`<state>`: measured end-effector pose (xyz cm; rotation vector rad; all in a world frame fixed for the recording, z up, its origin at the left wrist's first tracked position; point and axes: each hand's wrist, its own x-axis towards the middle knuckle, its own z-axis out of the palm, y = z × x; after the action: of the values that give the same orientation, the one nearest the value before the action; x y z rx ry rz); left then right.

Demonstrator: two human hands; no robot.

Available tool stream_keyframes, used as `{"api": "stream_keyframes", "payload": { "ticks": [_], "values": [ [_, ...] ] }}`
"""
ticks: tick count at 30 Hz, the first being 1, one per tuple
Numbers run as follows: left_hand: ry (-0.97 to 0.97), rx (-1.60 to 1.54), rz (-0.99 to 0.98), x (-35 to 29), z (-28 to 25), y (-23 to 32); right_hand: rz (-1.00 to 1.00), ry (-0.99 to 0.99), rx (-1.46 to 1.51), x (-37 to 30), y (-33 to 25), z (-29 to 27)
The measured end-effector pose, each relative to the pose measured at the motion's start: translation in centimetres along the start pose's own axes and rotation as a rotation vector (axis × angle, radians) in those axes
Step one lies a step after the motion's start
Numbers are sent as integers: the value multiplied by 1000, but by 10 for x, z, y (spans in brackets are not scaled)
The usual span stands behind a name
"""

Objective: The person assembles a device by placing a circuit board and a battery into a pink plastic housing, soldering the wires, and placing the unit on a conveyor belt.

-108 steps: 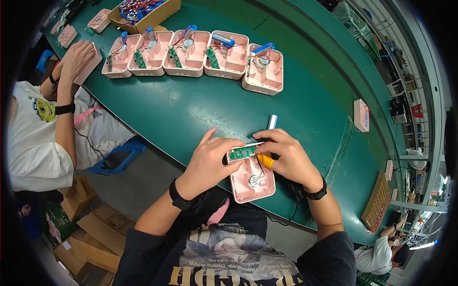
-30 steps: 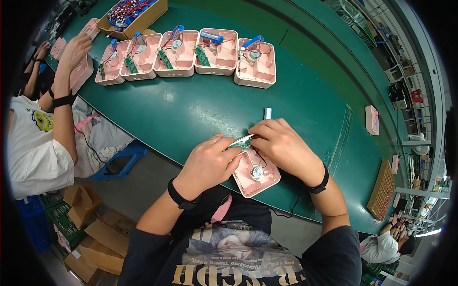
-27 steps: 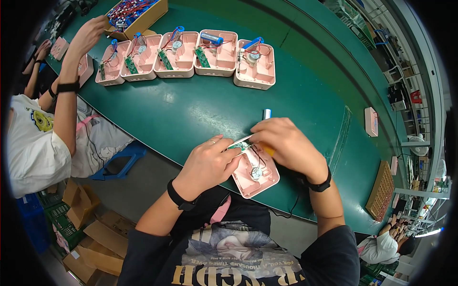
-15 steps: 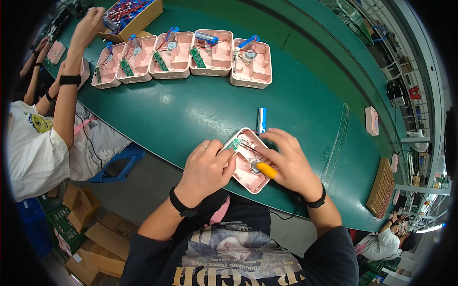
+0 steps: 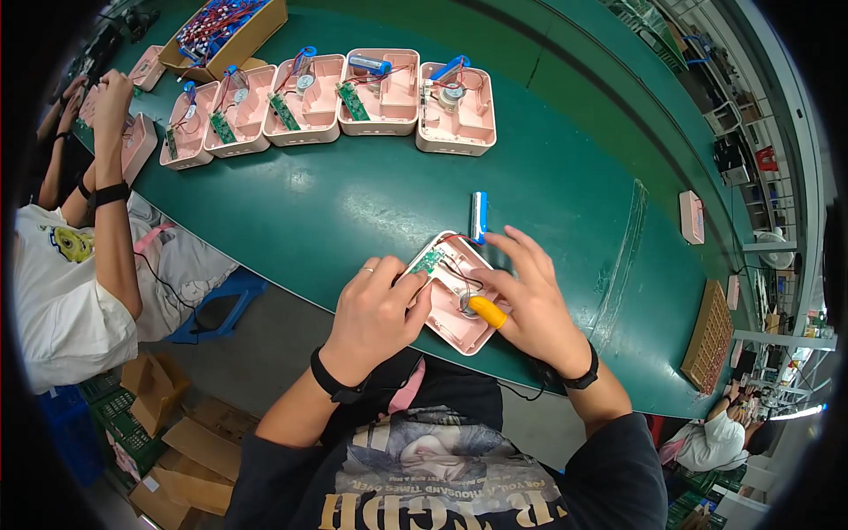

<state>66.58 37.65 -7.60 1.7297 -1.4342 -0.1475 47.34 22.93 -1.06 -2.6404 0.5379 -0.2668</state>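
In front of me a pink plastic housing (image 5: 452, 330) sits tilted on the green table. My left hand (image 5: 375, 305) grips its left side, thumb and fingertips at the small green circuit board (image 5: 430, 262) in its upper corner. Dark wires run from the board across the housing. My right hand (image 5: 530, 296) is open over the right side, fingers apart. Its finger in a yellow finger cot (image 5: 488, 312) touches a round silver part (image 5: 466, 304), mostly hidden beneath it. A blue cylindrical battery (image 5: 479, 216) lies just beyond the housing, its wires leading inside.
A row of pink housings (image 5: 380, 115) with boards, wires and blue batteries stands at the back left, beside a cardboard box (image 5: 231, 49) of wired batteries. A co-worker (image 5: 84, 274) sits at left. A brown gridded tray (image 5: 707, 340) lies at the right edge.
My right index finger has lifted and spread a little from the housing. The co-worker's raised hand has come down from beside the battery box to a pink housing. The view has shifted slightly.
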Motion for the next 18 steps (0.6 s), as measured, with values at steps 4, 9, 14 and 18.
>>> {"api": "stream_keyframes", "payload": {
  "ticks": [4,9,14,18],
  "values": [
    [16,-3,-18,-1,-1,2,-48,-37,-8,-3,5,1],
    [67,-108,-75,0,-2,-2,330,-9,639,-13,43,-3],
    [81,-236,-207,-8,0,-6,453,-317,1158,-16,47,-1],
    [116,-222,-173,-7,1,-6,468,-417,1083,-12,63,13]
  ]
}}
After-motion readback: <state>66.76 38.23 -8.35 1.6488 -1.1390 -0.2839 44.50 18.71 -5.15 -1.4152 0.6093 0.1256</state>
